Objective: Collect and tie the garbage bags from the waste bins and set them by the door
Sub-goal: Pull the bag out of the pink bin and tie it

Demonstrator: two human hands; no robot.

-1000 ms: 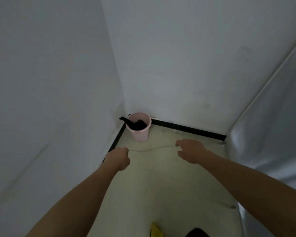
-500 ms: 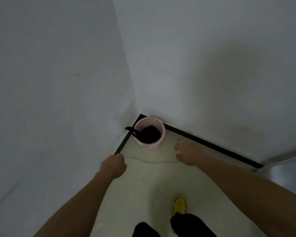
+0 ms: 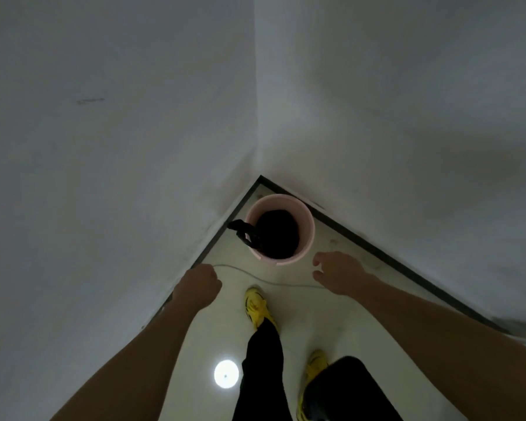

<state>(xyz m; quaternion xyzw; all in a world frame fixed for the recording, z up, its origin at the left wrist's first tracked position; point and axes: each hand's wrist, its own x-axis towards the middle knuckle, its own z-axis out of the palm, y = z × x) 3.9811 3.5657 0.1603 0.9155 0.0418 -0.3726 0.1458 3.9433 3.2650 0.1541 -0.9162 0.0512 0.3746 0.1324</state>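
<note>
1. Compared with 0.5 s ago, the pink bin (image 3: 308, 229) appears larger and sits closer to the middle of the frame, tucked in the corner where the 2 white walls (image 3: 119, 147) meet.
2. Both yellow shoes (image 3: 257, 305) and black trouser legs (image 3: 263, 360) now show at the bottom of the frame; before, only 1 shoe was plain.
3. A round bright reflection (image 3: 226, 374) has appeared on the pale floor (image 3: 310, 323), lower centre.
4. The black garbage bag (image 3: 277, 238) is still inside the bin, its twisted end (image 3: 240, 229) draped over the left rim.
5. The right hand (image 3: 337, 275) has come nearer the bin: it is now just beside the lower right of the rim, apart from it, fingers loosely spread and holding nothing.
6. The left hand (image 3: 199, 284) remains a curled fist, lower left of the bin.
7. A thin pale cord (image 3: 271, 282) curves across the floor between the 2 hands; whether either touches it I cannot tell.
</note>
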